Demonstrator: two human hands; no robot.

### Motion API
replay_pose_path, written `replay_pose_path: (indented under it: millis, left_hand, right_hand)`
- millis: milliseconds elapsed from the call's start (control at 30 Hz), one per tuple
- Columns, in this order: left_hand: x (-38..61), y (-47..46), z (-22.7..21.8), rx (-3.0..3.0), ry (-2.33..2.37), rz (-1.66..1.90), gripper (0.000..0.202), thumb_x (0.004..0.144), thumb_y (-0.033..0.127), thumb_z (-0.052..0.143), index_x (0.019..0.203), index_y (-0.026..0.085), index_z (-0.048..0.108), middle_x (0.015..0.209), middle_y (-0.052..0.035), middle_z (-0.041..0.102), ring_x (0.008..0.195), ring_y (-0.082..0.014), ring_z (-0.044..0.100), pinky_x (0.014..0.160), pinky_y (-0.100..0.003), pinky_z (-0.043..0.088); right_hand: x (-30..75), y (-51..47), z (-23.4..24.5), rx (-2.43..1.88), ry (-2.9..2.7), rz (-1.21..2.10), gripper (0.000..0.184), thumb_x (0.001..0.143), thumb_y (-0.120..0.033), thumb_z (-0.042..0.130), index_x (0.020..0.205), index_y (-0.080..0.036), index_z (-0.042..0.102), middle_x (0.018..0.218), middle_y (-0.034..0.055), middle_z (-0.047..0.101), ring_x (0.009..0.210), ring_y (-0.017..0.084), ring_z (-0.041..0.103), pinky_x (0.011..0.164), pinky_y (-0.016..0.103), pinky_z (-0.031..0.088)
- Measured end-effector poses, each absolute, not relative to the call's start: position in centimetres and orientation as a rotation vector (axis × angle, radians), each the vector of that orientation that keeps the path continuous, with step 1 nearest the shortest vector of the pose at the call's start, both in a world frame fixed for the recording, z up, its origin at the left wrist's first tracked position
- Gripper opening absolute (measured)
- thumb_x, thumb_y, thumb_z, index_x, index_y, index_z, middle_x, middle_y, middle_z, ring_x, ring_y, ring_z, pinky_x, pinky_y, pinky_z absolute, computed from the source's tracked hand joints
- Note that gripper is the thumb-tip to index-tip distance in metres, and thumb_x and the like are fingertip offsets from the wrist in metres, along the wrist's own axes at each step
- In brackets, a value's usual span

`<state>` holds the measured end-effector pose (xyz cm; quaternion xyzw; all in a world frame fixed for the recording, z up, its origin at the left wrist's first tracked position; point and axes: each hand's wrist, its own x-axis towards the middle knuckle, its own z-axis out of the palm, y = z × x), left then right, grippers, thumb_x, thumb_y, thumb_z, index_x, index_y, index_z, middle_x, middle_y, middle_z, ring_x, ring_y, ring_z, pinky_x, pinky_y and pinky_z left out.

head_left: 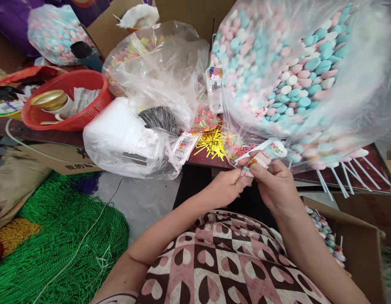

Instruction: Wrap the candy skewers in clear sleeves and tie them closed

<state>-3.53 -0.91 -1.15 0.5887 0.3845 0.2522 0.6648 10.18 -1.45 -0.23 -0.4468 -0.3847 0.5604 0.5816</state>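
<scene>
My left hand (230,185) and my right hand (279,181) meet near the table's front edge. Between them is a slim candy packet (267,157) in clear wrapping, with pink, white and coloured bits showing. The left fingers pinch its lower end, while the right thumb and fingers close round its middle. Just behind the hands lies a small heap of red and green gummy candies (241,150). Gold twist ties (213,142) are spread to the left of it. White sticks (343,179) with pastel candies poke over the table edge on the right.
A large clear bag of pastel candies (296,90) fills the table's right side. Left of it stand a bag of gummies (157,63), a white plastic bag (119,139) and a red basket (87,112). A cardboard box (356,249) holds candies below right; green cords (71,236) lie below left.
</scene>
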Motion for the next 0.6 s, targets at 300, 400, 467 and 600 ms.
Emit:
replay_pose_path:
  millis: [300,400,467,600]
  left_hand:
    - [-3.7,-1.2,-0.9,1.210,0.774,0.610,0.037,0.088,0.055,0.048,0.087,0.018,0.055,0.058,0.0057,0.041,0.048,-0.0091,0.041,0.058,-0.025,0.042]
    - [-3.9,-1.0,-1.3,1.318,0.969,0.716,0.033,0.087,0.052,0.052,0.084,0.020,0.055,0.061,0.0050,0.042,0.051,-0.0086,0.038,0.058,-0.024,0.039]
    - [-4.2,-1.0,-1.7,1.116,0.820,0.684,0.037,0.087,0.056,0.050,0.079,0.020,0.051,0.054,0.0078,0.034,0.045,-0.0079,0.033,0.056,-0.025,0.041]
    - [-4.8,-1.1,-2.4,0.711,0.441,0.560,0.040,0.086,0.057,0.052,0.075,0.019,0.047,0.046,0.0123,0.023,0.036,-0.0057,0.025,0.052,-0.026,0.045]
  right_hand:
    - [10.0,-1.4,0.3,-1.081,-0.886,1.211,0.023,0.069,-0.026,0.081,0.089,-0.024,0.068,0.075,-0.0017,0.072,0.063,0.014,0.065,0.054,0.025,0.052]
    - [9.2,-1.0,-0.6,-1.142,-0.890,1.050,0.018,0.069,-0.024,0.081,0.082,-0.023,0.068,0.077,-0.0020,0.072,0.071,0.016,0.067,0.070,0.031,0.056]
    - [9.3,-0.6,-0.6,-1.147,-0.915,1.170,0.018,0.071,-0.030,0.079,0.083,-0.023,0.068,0.079,-0.0005,0.072,0.071,0.018,0.068,0.067,0.032,0.056]
    - [10.0,0.0,0.2,-1.065,-0.933,1.431,0.029,0.071,-0.042,0.077,0.093,-0.023,0.070,0.082,0.0020,0.072,0.074,0.021,0.068,0.067,0.035,0.056]
